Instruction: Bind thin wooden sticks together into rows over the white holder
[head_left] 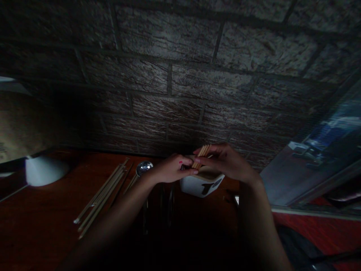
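A small bundle of wooden chopsticks is tilted between my two hands. My right hand grips the bundle from the right, thumb in front and fingers behind. My left hand is closed at the bundle's lower end, thumb and fingers against it. Right below both hands stands a white container with a dark mark on its front. Its inside is largely hidden by the hands. Left of my left hand lies a shiny round metal ladle or spoon bowl.
Several long, pale sticks lie on the brown wooden table. A white, cone-like object and a brown paper-like bag are at the left. A brick-patterned wall rises behind; a glass panel is on the right.
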A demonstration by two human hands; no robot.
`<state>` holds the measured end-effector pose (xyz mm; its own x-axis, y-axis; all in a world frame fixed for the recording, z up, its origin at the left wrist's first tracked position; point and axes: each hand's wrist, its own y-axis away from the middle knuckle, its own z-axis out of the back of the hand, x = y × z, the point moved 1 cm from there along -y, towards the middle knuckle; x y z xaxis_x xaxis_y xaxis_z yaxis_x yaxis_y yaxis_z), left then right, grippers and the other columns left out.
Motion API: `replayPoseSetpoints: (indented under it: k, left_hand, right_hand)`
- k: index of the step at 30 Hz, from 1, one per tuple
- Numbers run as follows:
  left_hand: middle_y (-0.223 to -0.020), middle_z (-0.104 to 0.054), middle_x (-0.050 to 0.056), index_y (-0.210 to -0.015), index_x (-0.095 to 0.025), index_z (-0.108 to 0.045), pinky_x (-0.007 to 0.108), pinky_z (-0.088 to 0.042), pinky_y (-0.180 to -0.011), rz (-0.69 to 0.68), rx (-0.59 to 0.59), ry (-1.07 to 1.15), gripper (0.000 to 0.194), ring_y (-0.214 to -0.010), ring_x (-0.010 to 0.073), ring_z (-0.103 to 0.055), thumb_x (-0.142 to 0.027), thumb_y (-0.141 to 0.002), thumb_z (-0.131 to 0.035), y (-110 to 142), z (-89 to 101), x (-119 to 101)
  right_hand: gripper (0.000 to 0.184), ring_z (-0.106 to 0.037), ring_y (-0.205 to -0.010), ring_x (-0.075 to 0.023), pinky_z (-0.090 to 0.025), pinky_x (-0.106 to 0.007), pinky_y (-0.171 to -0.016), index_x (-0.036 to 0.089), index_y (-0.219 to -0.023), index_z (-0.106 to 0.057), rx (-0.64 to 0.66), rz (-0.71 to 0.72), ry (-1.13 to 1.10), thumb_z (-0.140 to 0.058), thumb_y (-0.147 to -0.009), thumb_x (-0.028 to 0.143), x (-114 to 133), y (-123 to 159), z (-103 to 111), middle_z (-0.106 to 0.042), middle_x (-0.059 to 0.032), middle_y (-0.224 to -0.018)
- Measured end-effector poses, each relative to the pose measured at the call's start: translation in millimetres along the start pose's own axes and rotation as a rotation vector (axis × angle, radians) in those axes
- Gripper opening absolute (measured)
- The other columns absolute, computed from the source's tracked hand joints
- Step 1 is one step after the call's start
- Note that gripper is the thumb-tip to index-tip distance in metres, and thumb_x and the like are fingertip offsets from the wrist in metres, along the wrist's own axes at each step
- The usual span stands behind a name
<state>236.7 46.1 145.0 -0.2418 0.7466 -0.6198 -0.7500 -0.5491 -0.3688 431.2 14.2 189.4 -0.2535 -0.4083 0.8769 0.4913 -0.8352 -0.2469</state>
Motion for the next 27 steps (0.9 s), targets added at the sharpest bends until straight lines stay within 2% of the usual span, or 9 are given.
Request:
replayPoseSetpoints:
  k: [4,12,22,27]
  left_hand:
    - [-0.071,-0.063,0.001,-0.08,-0.014,-0.069,0.023,-0.04,-0.063,0.018,0.024,0.001,0.03,-0.067,0.0123,-0.054,-0.035,-0.092,-0.052,-0.6,-1.4,0.4]
    - [-0.062,-0.048,-0.004,-0.071,-0.012,-0.064,0.022,-0.032,-0.057,0.046,0.025,-0.016,0.034,-0.06,0.0093,-0.045,-0.035,-0.093,-0.051,-2.4,-2.6,4.3]
    - [-0.065,-0.053,-0.003,-0.071,-0.012,-0.06,0.022,-0.033,-0.059,0.018,0.043,0.015,0.027,-0.063,0.0095,-0.047,-0.03,-0.091,-0.056,-2.8,-2.7,3.6]
    - [-0.061,-0.047,-0.005,-0.066,-0.013,-0.057,0.022,-0.031,-0.057,0.018,0.035,-0.006,0.032,-0.059,0.0084,-0.043,-0.032,-0.091,-0.056,-2.9,-3.4,7.3]
  right_hand:
    - [0.021,-0.069,-0.083,-0.0169,-0.055,-0.029,-0.075,0.023,-0.097,-0.075,0.045,0.001,0.02,-0.068,-0.084,0.038,-1.3,-0.3,-0.2,-0.076,-0.0018,-0.092]
    - [0.023,-0.069,-0.087,-0.0183,-0.053,-0.031,-0.08,0.02,-0.096,-0.074,0.041,0.03,0.065,-0.064,-0.087,0.039,-0.8,-2.9,-0.4,-0.075,-0.0032,-0.093]
    - [0.024,-0.067,-0.085,-0.0169,-0.052,-0.028,-0.077,0.02,-0.097,-0.074,-0.002,0.055,0.13,-0.063,-0.088,0.04,-1.9,-4.5,-1.3,-0.073,-0.0032,-0.093]
    - [0.022,-0.066,-0.083,-0.0161,-0.052,-0.027,-0.076,0.019,-0.095,-0.074,0.014,0.054,0.091,-0.064,-0.087,0.037,-2.4,-4.7,-1.1,-0.073,-0.0024,-0.089]
